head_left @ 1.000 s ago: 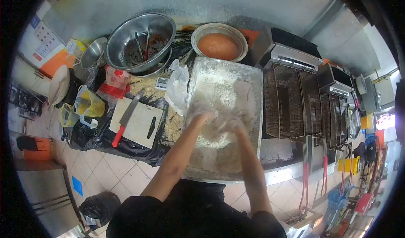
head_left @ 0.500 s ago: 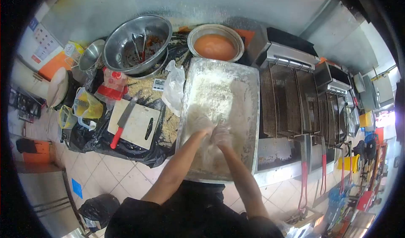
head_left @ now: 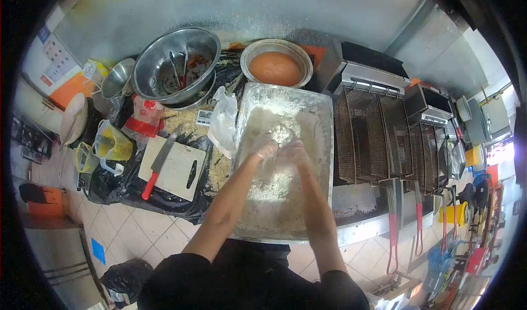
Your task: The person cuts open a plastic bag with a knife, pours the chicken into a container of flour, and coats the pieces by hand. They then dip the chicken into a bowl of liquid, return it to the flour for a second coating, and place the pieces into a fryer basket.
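Observation:
A large metal tray (head_left: 324, 200) holds a layer of pale flour (head_left: 274, 186) in front of me. Both of my hands wear clear plastic gloves and are close together near the tray's middle. My left hand (head_left: 264, 146) curls in from the left and my right hand (head_left: 295, 154) from the right, around a white heap of flour between them. Whether a piece of food lies inside that flour I cannot make out. Behind the tray stands a round pot (head_left: 248, 51) of orange liquid.
Left of the tray are a crumpled plastic bag (head_left: 223, 120), a white cutting board (head_left: 178, 172) with a red-handled knife (head_left: 159, 164), a yellow-stained jug (head_left: 112, 142) and a steel bowl (head_left: 144, 74) containing tongs. Fryer baskets (head_left: 365, 137) with red handles sit at the right.
My hands have moved farther into the tray, away from my body, gathering flour between them. The flour's bright patches have shifted, with a pile now showing nearer to me.

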`<state>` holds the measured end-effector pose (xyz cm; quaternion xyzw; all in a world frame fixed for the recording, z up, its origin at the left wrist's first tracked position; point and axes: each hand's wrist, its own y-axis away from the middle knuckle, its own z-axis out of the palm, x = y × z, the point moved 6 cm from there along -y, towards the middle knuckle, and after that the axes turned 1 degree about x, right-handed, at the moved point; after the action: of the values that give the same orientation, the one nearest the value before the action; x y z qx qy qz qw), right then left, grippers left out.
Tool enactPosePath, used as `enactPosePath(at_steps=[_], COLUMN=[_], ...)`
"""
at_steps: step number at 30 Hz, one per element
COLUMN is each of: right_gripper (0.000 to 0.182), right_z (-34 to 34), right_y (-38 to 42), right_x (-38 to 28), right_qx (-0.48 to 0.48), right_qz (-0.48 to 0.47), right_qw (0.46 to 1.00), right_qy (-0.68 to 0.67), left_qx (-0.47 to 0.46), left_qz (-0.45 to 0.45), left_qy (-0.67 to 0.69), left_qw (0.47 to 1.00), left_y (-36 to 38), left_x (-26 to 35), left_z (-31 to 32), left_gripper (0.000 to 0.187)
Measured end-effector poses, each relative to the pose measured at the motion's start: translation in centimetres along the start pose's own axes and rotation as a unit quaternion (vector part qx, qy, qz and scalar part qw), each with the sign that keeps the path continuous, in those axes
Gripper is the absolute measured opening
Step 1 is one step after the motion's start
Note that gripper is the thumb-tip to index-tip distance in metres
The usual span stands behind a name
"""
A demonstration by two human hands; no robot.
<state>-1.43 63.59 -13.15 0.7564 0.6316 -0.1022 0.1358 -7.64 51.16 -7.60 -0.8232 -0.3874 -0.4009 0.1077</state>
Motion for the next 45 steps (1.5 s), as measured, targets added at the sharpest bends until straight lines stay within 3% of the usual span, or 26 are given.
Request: enactPosePath(at_steps=[2, 4, 5, 6, 7, 9, 10, 11, 13, 18, 19, 20, 21, 22, 23, 25, 26, 29, 31, 33, 35, 37, 38, 41, 43, 45], right_gripper=[0.059, 0.060, 0.069, 0.078, 0.088, 0.104, 0.095, 0.095, 0.082, 0.059, 0.054, 0.051, 0.050, 0.052, 0.055, 0.050, 0.048, 0.041, 0.037, 0.034, 0.032, 0.033, 0.035, 0.038, 0.041, 0.044], right_z=[0.9, 2.2, -2.3, -7.3, -12.7, -5.4, -4.8, -4.3, -1.9, -3.0, -4.2, -2.7, -1.5, -0.4, 0.8, -1.2, -2.1, -4.5, -3.1, 0.2, 4.3, 1.1, -0.8, -4.4, -3.3, 0.6], right_y=[-0.6, 0.3, 1.6, 3.0, 4.6, 4.1, 3.7, 3.2, 3.1, 0.5, 0.6, 0.9, 1.5, -0.3, -0.8, 0.2, 0.8, 3.2, 4.0, 3.4, 2.2, 2.7, 2.9, 4.2, 4.8, 4.3], right_x=[2.4, 4.5, 1.2, -2.5, -6.5, -3.9, -5.0, -3.5, -2.0, -1.2, -0.5, -0.3, -0.2, -0.2, -0.5, 0.3, 0.8, 0.5, -0.5, -0.6, 2.8, 0.5, 0.2, -1.2, -2.9, -4.6], right_qx=[-0.029, -0.065, -0.103, -0.133, -0.153, -0.157, 0.034, 0.040, -0.032, -0.146, -0.137, -0.134, -0.107, 0.048, 0.222, 0.084, 0.010, -0.152, -0.170, -0.093, 0.013, 0.005, -0.020, -0.168, -0.237, -0.251], right_qz=[-0.052, -0.097, -0.039, 0.025, 0.091, 0.189, 0.118, 0.122, 0.039, -0.140, 0.067, 0.165, 0.261, 0.102, -0.028, 0.001, 0.000, -0.019, -0.002, 0.060, 0.140, 0.079, 0.050, -0.005, 0.000, 0.016], right_qw=[0.991, 0.965, 0.980, 0.987, 0.984, 0.964, 0.992, 0.991, 0.998, 0.971, 0.983, 0.951, 0.899, 0.959, 0.967, 0.987, 0.993, 0.985, 0.984, 0.987, 0.914, 0.966, 0.976, 0.979, 0.971, 0.968], right_qy=[0.119, 0.233, 0.163, 0.092, 0.027, -0.098, -0.030, -0.025, 0.023, 0.127, -0.106, -0.224, -0.335, -0.260, -0.118, -0.136, -0.122, -0.075, -0.054, -0.114, -0.381, -0.248, -0.210, -0.113, -0.033, 0.020], left_qx=[-0.142, -0.111, -0.087, -0.086, -0.085, -0.003, 0.001, 0.000, -0.019, -0.004, -0.012, -0.020, -0.028, -0.032, -0.003, 0.056, -0.014, -0.016, -0.166, -0.218, -0.107, -0.072, -0.068, -0.132, -0.184, -0.133], left_qz=[0.064, 0.008, -0.016, -0.122, -0.120, -0.057, -0.050, -0.100, -0.198, -0.116, -0.074, -0.034, 0.006, 0.044, 0.024, -0.019, -0.039, 0.027, -0.062, -0.030, -0.050, -0.095, -0.268, 0.014, -0.161, -0.041], left_qy=[0.031, -0.150, -0.240, -0.195, -0.196, -0.215, -0.215, -0.133, 0.027, 0.026, -0.068, -0.162, -0.254, -0.342, -0.350, -0.361, -0.048, 0.039, -0.318, -0.384, -0.282, -0.186, 0.104, -0.057, -0.026, -0.229], left_qw=[0.987, 0.982, 0.967, 0.970, 0.970, 0.975, 0.975, 0.986, 0.980, 0.993, 0.995, 0.986, 0.967, 0.938, 0.937, 0.931, 0.998, 0.999, 0.931, 0.897, 0.952, 0.975, 0.955, 0.990, 0.969, 0.963], left_y=[1.8, 3.5, 3.4, 3.6, 3.9, 4.6, 3.8, 2.9, 2.2, 2.6, 2.0, 1.4, 0.5, -0.9, -2.0, -4.0, -1.6, -1.1, 2.2, 1.7, 0.8, 2.5, 3.4, 2.9, 4.6, 2.4], left_x=[3.3, 6.4, 7.1, 5.9, 6.4, 8.2, 8.3, 7.3, 5.3, 7.3, 7.3, 6.8, 5.8, 4.5, 0.9, -6.2, -4.3, -1.1, 3.0, 2.1, 0.5, 2.9, 0.7, 3.7, 3.4, 0.5], left_z=[-2.4, -5.5, -6.4, -6.2, -5.7, -5.1, -5.0, -4.4, -2.7, -6.5, -5.9, -4.7, -2.8, -0.4, 1.4, 5.2, 2.6, -1.3, -1.8, 1.3, 2.2, -0.7, -1.1, -4.8, -3.8, 0.0], left_gripper=[0.038, 0.028, 0.027, 0.031, 0.031, 0.030, 0.030, 0.032, 0.035, 0.019, 0.022, 0.027, 0.032, 0.037, 0.040, 0.046, 0.046, 0.038, 0.036, 0.035, 0.030, 0.029, 0.023, 0.019, 0.017, 0.019])
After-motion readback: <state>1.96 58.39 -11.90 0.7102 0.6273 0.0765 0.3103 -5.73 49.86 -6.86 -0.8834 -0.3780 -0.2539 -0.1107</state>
